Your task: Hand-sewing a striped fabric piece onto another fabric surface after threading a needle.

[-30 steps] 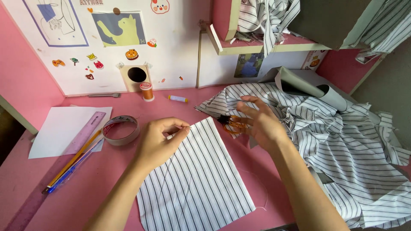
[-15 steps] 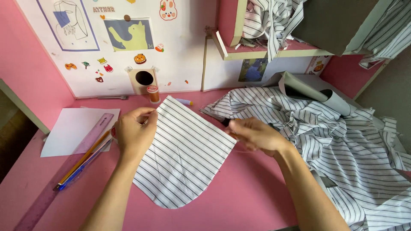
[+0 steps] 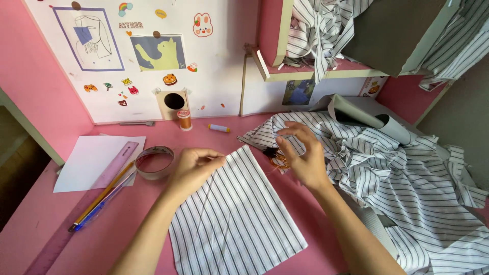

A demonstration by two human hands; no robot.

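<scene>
The head camera looks down on a pink desk (image 3: 153, 203) set against a pink wall, with a white board (image 3: 214, 66) at its back edge covered in small stickers and two drawings. A pink shelf (image 3: 316, 74) stands at the back right, with striped cloth spilling over it.

There are few containers: a small cardboard box with a round black hole (image 3: 173, 102) stands against the board, and what is inside cannot be seen. Beside it stands an orange thread spool (image 3: 184, 119), and a short white tube with a yellow cap (image 3: 219, 128) lies just to its right.

Near the front middle of the desk lies a flat rectangular piece of white fabric with thin dark stripes (image 3: 239, 214). The left hand (image 3: 192, 165) pinches its upper left corner between closed fingers. The right hand (image 3: 303, 155) hovers just past the piece's upper right corner, fingers half curled and loosely spread; a small dark and orange object (image 3: 275, 159) sits under its fingers, and whether it is gripped cannot be told.

At the right side, a large rumpled heap of the same striped fabric (image 3: 407, 188) covers the desk, with a rolled grey sheet (image 3: 372, 119) at its back. At the left edge lie a white paper sheet (image 3: 86, 160), a translucent pink ruler (image 3: 81, 209), a yellow pencil and blue pen (image 3: 99, 201) and a ring of clear tape (image 3: 154, 162), just beside the left hand.
</scene>
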